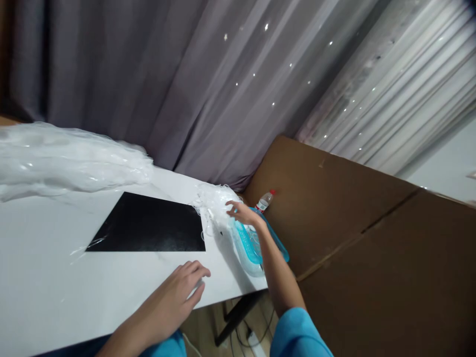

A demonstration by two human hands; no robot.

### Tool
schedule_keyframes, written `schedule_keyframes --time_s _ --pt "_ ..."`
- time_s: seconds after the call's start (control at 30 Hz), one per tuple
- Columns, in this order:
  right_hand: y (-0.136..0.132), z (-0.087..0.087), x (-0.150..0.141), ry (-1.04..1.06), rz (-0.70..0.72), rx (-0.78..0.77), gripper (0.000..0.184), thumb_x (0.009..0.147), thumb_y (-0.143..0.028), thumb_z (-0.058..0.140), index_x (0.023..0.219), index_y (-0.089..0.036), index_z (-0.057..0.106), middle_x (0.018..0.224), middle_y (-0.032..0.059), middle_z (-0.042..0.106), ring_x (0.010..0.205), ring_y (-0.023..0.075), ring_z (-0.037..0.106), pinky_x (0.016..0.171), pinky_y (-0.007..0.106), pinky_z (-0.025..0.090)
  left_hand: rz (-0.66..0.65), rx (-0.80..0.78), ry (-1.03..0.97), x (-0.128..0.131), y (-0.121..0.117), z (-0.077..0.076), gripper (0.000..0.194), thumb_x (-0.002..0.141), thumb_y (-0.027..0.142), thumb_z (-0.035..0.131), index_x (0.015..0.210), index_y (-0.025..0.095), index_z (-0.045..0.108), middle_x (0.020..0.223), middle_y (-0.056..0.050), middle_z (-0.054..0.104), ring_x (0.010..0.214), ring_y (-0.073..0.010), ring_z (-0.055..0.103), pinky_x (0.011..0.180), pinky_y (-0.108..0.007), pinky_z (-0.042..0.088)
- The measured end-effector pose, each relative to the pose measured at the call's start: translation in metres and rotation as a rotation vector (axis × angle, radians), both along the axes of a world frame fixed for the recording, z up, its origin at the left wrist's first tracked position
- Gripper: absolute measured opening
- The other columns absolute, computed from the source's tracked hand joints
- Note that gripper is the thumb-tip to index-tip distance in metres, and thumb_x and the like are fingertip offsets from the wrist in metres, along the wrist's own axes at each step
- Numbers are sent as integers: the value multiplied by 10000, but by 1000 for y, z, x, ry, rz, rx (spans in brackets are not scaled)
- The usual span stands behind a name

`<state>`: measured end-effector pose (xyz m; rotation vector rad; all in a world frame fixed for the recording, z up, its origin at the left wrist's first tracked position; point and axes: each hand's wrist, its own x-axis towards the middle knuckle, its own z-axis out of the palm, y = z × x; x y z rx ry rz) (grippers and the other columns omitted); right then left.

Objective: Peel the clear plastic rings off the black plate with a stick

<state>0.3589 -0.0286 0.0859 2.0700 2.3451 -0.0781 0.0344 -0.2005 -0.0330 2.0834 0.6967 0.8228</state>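
Note:
My left hand (184,287) is over the near edge of the white table (48,263), its fingers loosely bent and apart, with nothing in them. Reaching out to the right, my right hand (241,213) has its fingers spread, above a tangle of thin clear strands (215,198) and the rim of a blue plastic basket (246,243). I cannot tell whether its fingertips touch the strands. Some white material lies inside the basket, partly hidden by my right arm. Between the strands and a larger white bundle is a flat black mat (148,225).
A long bundle of glossy white strands (70,158) stretches along the table's back left. Behind the basket stands a bottle with a red cap (265,201). Brown cardboard panels (353,238) wall off the right side, and grey curtains (148,74) hang behind. Cables lie below.

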Motion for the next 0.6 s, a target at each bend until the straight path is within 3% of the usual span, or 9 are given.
schedule_keyframes --time_s 0.13,0.23,0.33,0.43,0.5,0.6 --pt "15 48 35 -136 -301 258 416 1168 -380 427 1473 -168 615 1254 185 772 1148 286 733 955 350 527 19 -20 -6 1 -2 3 301 1123 282 472 1284 283 726 1344 -73 701 1228 -272 688 1110 -454 547" --pt "22 67 65 -266 -508 392 486 1175 -382 346 1544 -118 520 1414 306 665 1226 365 728 999 454 524 42 -14 -20 2 2 8 331 1113 253 475 1325 304 724 1342 -68 709 1232 -274 697 1096 -451 556" --pt "30 74 88 -368 -575 425 508 1160 -432 385 1541 -127 526 1440 334 641 1201 402 760 990 499 539 90 38 -53 0 17 17 336 1098 233 492 1310 315 739 1286 -64 738 1188 -274 722 1072 -435 573" --pt "44 77 98 -426 -593 428 539 1147 -470 381 1490 -110 588 1293 344 718 1130 437 796 941 525 567 157 101 -92 -2 38 21 308 1082 229 509 1262 307 746 1204 -68 767 1087 -262 751 997 -387 606" --pt "55 77 102 -437 -588 440 563 1136 -493 370 1475 -118 618 1185 341 760 1081 447 815 909 535 581 198 127 -96 -3 52 17 291 1066 204 511 1220 304 737 1154 -64 778 1038 -252 764 928 -355 622" --pt "74 73 120 -427 -571 449 554 1093 -512 407 1359 -136 715 975 329 785 963 481 831 839 582 595 307 177 -80 -1 69 -5 306 1021 141 530 1184 327 711 1074 -41 790 960 -243 780 830 -336 619"
